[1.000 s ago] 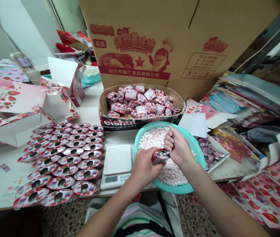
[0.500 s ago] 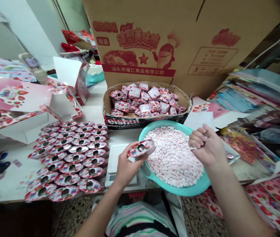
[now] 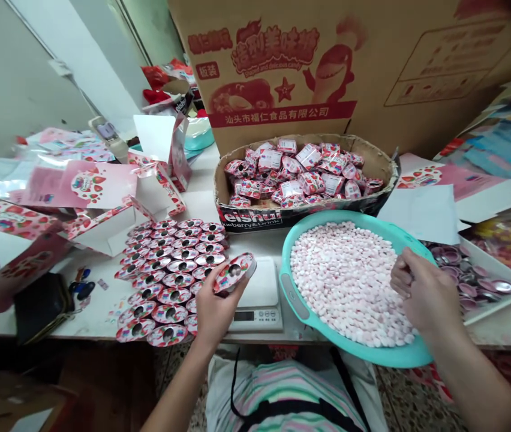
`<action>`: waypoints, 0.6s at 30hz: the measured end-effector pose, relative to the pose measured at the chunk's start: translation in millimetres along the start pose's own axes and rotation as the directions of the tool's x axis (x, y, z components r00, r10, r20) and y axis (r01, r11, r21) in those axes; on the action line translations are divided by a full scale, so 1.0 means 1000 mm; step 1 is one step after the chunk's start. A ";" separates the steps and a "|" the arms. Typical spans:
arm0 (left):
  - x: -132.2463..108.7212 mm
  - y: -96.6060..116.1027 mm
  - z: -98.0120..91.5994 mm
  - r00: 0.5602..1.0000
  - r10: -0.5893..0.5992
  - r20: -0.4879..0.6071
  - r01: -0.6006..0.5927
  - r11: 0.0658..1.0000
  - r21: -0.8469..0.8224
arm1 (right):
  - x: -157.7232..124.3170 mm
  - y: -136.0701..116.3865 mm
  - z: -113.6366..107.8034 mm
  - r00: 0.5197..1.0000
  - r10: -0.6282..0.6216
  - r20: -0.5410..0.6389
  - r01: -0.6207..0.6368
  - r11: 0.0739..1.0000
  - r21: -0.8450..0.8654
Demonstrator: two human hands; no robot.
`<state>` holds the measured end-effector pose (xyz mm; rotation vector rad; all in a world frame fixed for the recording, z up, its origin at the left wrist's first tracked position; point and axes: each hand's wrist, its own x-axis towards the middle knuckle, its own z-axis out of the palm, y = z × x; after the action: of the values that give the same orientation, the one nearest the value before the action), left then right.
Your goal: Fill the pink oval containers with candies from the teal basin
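Note:
My left hand (image 3: 214, 309) grips an oval strawberry-print candy tin (image 3: 243, 266), tilted with its top hole facing up, above the white scale (image 3: 259, 291). My right hand (image 3: 430, 294) is closed in a fist at the right side of the turquoise basin (image 3: 300, 324); what its fingers hold, if anything, is hidden. Small pale pink and white candies (image 3: 349, 282) fill much of the basin. To the left of my left hand, several rows of similar oval tins (image 3: 174, 279) stand upright with dark round holes in their tops.
An open cardboard tray (image 3: 251, 219) heaped with strawberry-print tins (image 3: 300, 174) stands behind the basin. A large carton (image 3: 277, 90) rises behind it. At right lies a white box of small round lids (image 3: 466, 276); pink printed boxes (image 3: 102, 186) and a dark wallet (image 3: 42, 306) are at left.
The view has turned left, so the table things appear further right. My left hand has moved left with the tin, from the basin's edge to over the scale. The right fist stays closed.

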<state>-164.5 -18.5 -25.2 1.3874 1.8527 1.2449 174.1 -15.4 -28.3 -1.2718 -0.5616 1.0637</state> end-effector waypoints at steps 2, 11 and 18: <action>0.004 -0.006 -0.009 0.999 -0.038 0.007 0.037 0.999 0.025 | -0.007 0.002 0.001 0.999 -0.015 -0.034 0.013 0.998 -0.054; 0.005 -0.011 -0.012 0.997 -0.077 0.018 0.076 0.995 0.065 | -0.018 0.013 0.001 0.995 0.040 -0.092 -0.053 0.989 -0.141; 0.017 -0.015 0.005 0.972 -0.035 0.232 0.041 0.999 -0.020 | -0.022 0.012 0.000 0.994 0.032 -0.102 -0.042 0.995 -0.094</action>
<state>-173.6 -1.6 -38.0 1.4120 1.6907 1.0353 160.3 -35.8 -35.5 -1.4163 -0.5189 1.0068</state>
